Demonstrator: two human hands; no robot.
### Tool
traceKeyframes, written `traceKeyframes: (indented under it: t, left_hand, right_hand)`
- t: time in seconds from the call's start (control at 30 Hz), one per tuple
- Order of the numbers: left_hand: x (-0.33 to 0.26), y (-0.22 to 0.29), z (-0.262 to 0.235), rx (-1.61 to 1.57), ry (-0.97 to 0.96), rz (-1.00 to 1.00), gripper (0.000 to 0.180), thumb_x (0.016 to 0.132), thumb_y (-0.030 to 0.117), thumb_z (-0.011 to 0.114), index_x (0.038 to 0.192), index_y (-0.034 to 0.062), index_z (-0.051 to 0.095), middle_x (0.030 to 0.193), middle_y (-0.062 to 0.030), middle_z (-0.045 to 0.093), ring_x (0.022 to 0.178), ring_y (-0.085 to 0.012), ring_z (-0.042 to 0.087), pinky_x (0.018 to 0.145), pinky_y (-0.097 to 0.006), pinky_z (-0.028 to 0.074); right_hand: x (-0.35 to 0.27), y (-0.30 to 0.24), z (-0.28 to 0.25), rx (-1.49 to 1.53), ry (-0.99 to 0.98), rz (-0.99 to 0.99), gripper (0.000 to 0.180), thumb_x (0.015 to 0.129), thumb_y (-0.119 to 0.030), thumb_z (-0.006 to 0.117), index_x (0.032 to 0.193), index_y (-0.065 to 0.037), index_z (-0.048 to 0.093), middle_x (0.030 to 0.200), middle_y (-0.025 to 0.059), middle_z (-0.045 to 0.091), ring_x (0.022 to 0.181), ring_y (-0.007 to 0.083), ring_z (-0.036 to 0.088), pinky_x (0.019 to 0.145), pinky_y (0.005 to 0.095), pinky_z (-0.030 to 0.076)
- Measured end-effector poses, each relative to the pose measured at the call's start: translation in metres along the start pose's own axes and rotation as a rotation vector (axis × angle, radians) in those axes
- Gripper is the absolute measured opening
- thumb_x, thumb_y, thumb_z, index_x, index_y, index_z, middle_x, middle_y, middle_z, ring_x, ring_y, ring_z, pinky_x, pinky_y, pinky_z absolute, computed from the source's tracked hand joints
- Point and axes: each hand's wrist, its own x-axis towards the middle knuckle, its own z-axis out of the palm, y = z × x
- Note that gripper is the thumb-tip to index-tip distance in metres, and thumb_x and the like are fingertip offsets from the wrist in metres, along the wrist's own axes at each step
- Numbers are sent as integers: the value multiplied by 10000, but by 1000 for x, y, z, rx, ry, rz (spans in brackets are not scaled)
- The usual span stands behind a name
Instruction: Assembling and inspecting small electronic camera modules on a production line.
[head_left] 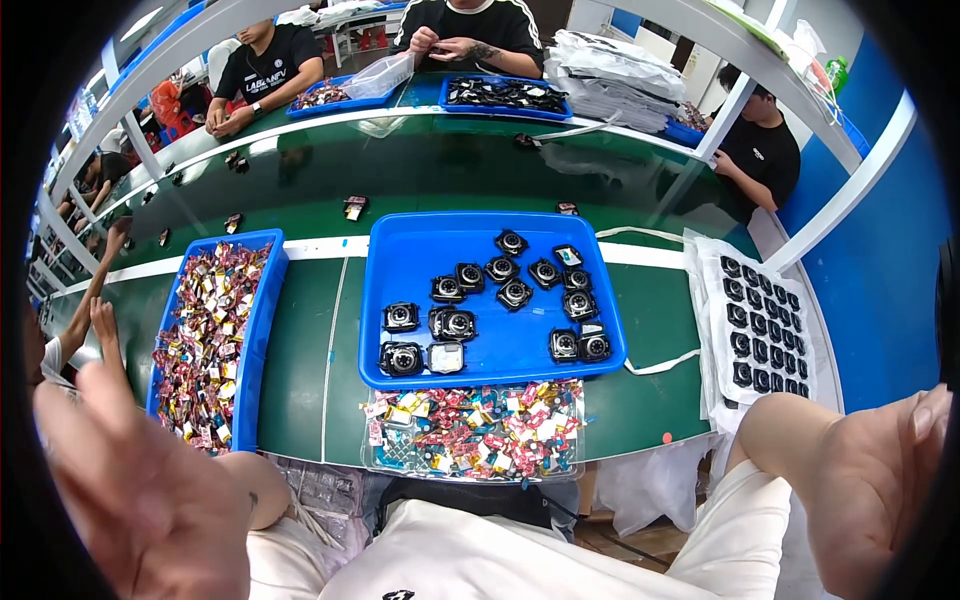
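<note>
My left hand (140,490), raised close at the lower left, is open and slightly blurred, with nothing in it. At the lower right my right hand (880,490) is also raised and open, palm showing and holding nothing. Between them a blue tray (490,375) holds several black square housings (514,294) with round centres; one lies pale side up. In front of it, a clear plastic tray (400,462) is filled with small red, yellow, white and blue parts (490,425). Nearest my left hand is a long blue bin (265,330) heaped with similar small parts (215,330).
A white tray (712,340) at the right holds rows of black housings (770,350). Beyond runs a green conveyor belt (420,165) carrying scattered small assemblies (355,207). White frame posts (850,185) stand at the right. Co-workers sit across the belt, with another blue tray (505,112).
</note>
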Motion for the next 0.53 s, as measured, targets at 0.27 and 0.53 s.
traceKeyframes:
  t: [0.27,0.53]
  left_hand:
    - [-136,-18,-24,385,-1116,-866,189,693,90,712,869,26,685,747,-102,595,681,-261,599,611,-344,480]
    - [-152,-34,-5,161,-1082,-944,120,724,103,681,826,39,682,798,-105,646,717,-259,614,663,-348,494]
  right_hand:
    - [24,36,178,64,-201,310,95,727,-87,665,804,-37,637,771,90,641,618,210,605,525,298,478]
    - [-47,63,246,233,-526,414,238,733,-204,711,911,-62,640,902,65,629,800,222,590,645,305,501]
